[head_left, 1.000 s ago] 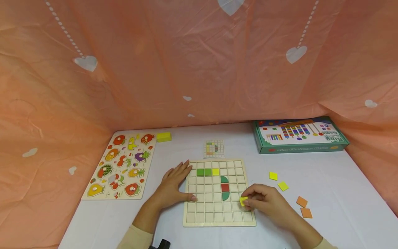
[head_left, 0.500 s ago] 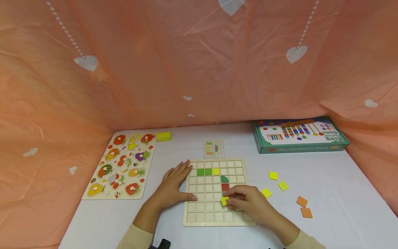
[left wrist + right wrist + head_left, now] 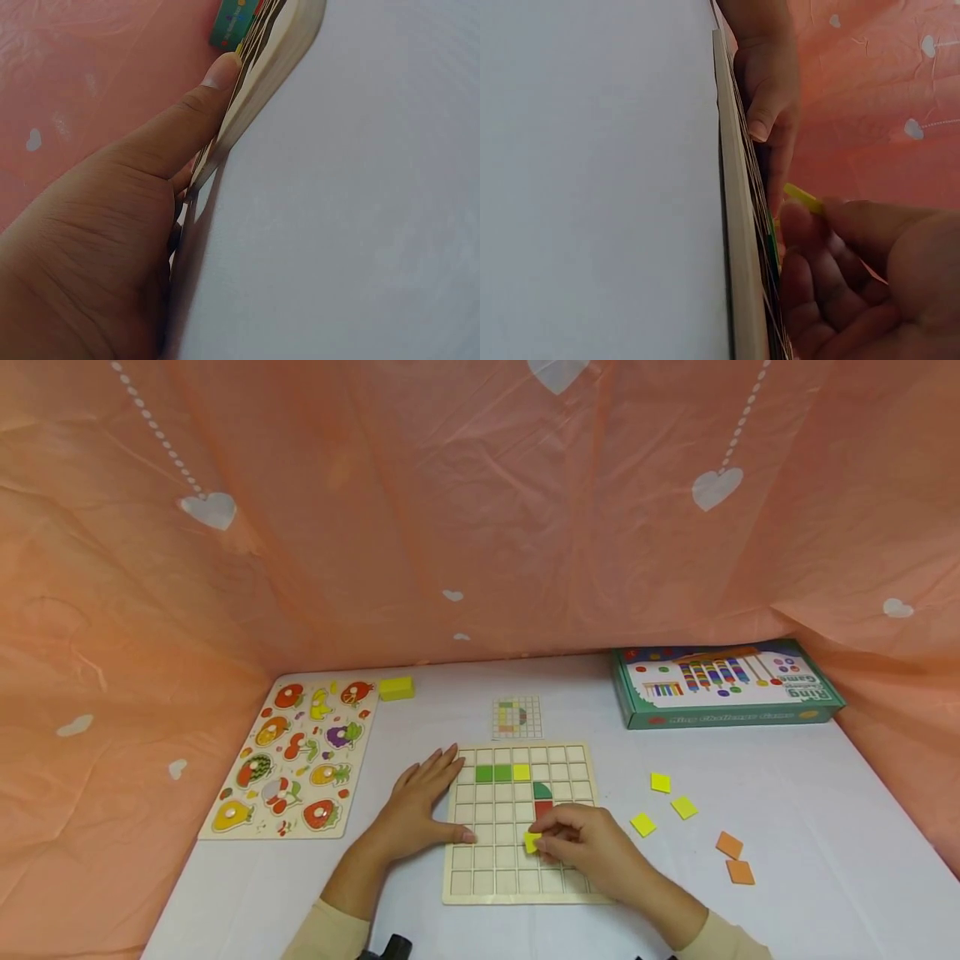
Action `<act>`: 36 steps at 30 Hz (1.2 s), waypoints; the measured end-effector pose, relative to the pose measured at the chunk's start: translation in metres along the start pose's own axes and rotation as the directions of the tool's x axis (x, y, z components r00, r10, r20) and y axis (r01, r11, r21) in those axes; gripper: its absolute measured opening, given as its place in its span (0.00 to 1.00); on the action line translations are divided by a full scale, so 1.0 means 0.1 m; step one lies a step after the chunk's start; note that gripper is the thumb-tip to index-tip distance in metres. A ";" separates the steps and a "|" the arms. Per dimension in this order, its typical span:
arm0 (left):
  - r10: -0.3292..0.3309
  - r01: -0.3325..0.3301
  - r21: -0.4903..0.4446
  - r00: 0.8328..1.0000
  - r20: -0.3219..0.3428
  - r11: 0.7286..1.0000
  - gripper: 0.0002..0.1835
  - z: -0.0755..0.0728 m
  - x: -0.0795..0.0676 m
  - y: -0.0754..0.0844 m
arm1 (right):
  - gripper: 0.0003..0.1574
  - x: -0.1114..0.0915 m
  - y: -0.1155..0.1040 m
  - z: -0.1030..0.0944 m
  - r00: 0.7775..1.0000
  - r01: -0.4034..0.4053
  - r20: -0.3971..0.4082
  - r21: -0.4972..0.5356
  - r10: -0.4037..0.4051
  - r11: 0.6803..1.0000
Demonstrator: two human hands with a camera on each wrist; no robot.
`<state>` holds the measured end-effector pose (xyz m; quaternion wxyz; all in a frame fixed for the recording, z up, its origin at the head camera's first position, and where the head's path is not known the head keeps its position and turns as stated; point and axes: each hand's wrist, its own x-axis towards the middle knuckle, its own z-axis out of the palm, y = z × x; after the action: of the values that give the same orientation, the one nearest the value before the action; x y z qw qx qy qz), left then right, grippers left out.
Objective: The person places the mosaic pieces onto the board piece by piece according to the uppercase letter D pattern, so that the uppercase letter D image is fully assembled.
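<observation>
A wooden grid board lies at the table's middle. My left hand rests along its left side, fingers spread, the thumb on the board's edge in the left wrist view. My right hand pinches a yellow square tile between thumb and fingers, over the board's lower middle; the right wrist view has the tile tilted and above the board. Set in the grid are two green squares, a yellow square, a red square and a dark green rounded piece. My right hand hides cells below these.
A small printed grid card lies behind the board. Loose yellow tiles and two orange tiles lie to the right. A green game box stands back right, a fruit puzzle board left, beside a yellow block.
My right hand has moved left across the board with the yellow tile, from the right side to the lower middle. A loose yellow tile it covered now shows. The left hand stays put.
</observation>
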<state>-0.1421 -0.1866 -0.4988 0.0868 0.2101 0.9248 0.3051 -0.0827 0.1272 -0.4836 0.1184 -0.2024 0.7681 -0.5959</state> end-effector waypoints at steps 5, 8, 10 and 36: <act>0.003 -0.003 -0.001 1.000 0.003 1.000 0.67 0.00 0.00 0.00 | 0.05 -0.01 0.00 0.05 1.000 0.026 -0.014 -0.077 -0.027 0.997; 0.002 -0.002 -0.001 1.000 0.001 1.000 0.67 -0.01 0.00 0.00 | 0.05 -0.01 0.00 0.08 0.999 0.038 -0.020 -0.126 -0.040 0.991; -0.002 0.002 -0.002 1.000 0.001 1.000 0.68 -0.01 0.01 0.00 | 0.06 -0.01 -0.01 0.10 0.999 0.040 -0.028 -0.159 -0.045 0.987; -0.007 0.007 -0.004 1.000 0.015 1.000 0.68 -0.02 0.01 0.01 | 0.09 -0.02 -0.06 0.19 0.998 0.068 0.014 -0.424 -0.068 0.903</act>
<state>-0.1435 -0.1864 -0.4970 0.0950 0.2089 0.9242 0.3052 -0.0717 0.1103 -0.4825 0.0503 -0.2497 0.8718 -0.4184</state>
